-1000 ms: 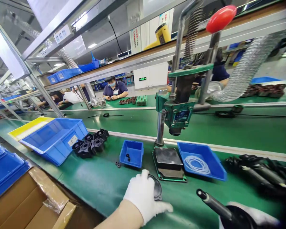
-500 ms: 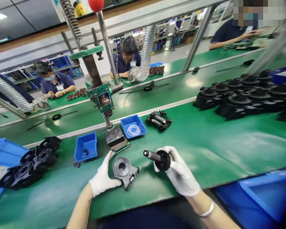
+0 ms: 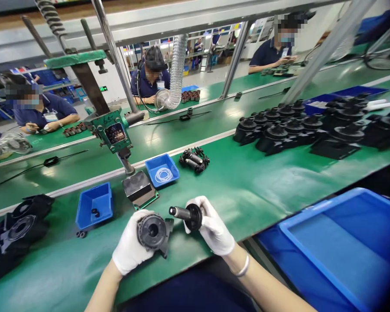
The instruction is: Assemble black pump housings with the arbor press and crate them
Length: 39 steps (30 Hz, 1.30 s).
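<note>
Green surface (image 3: 263,190) — housing (image 3: 152,232) now lifted off it in left hand (image 3: 130,249) grip; right hand (image 3: 212,229) grips shaft (image 3: 186,214). Two small blue trays.

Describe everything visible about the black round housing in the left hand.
The black round housing looks like matte moulded plastic: a circular body with concentric rings around a central hole, and a flat angular bracket jutting from its lower right side. The gloved left hand grips it from the left and lifts it above the green bench, its open face tilted toward the camera. The shaft part in the right hand points toward it, apparently not touching.
</note>
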Motion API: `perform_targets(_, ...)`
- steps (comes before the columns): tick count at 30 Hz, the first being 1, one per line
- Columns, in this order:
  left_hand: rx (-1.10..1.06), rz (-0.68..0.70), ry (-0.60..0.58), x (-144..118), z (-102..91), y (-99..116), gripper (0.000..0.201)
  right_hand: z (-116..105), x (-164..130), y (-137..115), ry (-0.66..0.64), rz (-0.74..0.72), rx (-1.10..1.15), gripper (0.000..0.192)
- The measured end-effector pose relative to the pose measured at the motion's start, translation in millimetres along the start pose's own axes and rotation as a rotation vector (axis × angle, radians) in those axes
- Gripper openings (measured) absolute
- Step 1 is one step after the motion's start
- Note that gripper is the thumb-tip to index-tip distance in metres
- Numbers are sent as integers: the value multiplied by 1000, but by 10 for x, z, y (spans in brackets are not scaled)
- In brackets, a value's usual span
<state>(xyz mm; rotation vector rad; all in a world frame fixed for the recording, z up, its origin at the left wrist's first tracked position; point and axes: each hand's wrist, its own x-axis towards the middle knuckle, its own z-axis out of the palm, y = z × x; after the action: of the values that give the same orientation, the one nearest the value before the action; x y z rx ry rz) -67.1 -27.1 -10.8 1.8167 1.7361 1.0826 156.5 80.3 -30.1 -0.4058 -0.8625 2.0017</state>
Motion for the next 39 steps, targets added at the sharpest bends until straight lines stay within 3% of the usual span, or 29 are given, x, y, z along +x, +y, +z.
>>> perform_targets(3,371,95,-18,48,-238,119,63,-47,7,-39,20,-15,4,36)
perform_targets(6,615,59,-138,94,-368,56,60,-81,18,-43,34,-20,23,37)
perform_targets(8,563,-10,-202,84,-358,-102,63,-89,23,-28,37,-29,34,37)
perform_targets(10,399,-75,-189,30,-302,-303,64,-86,25,-8,27,-45,40,38)
perform_targets(13,146,-176,-63,-85,-218,-524,67,-77,27,11,10,-70,52,37)
perform_targets(15,86,-212,15,-130,-202,-538,66,-80,30,14,4,-78,67,36)
perform_targets(17,155,-175,53,-112,-221,-433,59,-95,36,12,-6,-79,93,35)
perform_targets(19,329,-92,10,-29,-246,-244,52,-116,45,11,-27,-72,133,33)
perform_targets(24,788,0,-436,274,-108,261,17,-137,77,32,-93,-34,292,27)
perform_targets(26,860,-22,-525,347,-1,373,16,-122,82,33,-101,-19,339,27)
perform_targets(28,872,-67,-538,371,66,409,20,-105,73,17,-98,-9,358,26)
perform_targets(30,820,-118,-493,349,66,378,24,-95,51,-15,-89,-15,333,26)
perform_targets(32,640,-175,-354,288,11,303,24,-90,17,-51,-66,-39,235,28)
perform_targets(37,-269,-294,398,66,-53,136,27,-39,-69,-48,-39,-126,-228,34)
perform_targets(39,-528,-274,562,8,9,114,26,6,-85,4,-49,-160,-372,31)
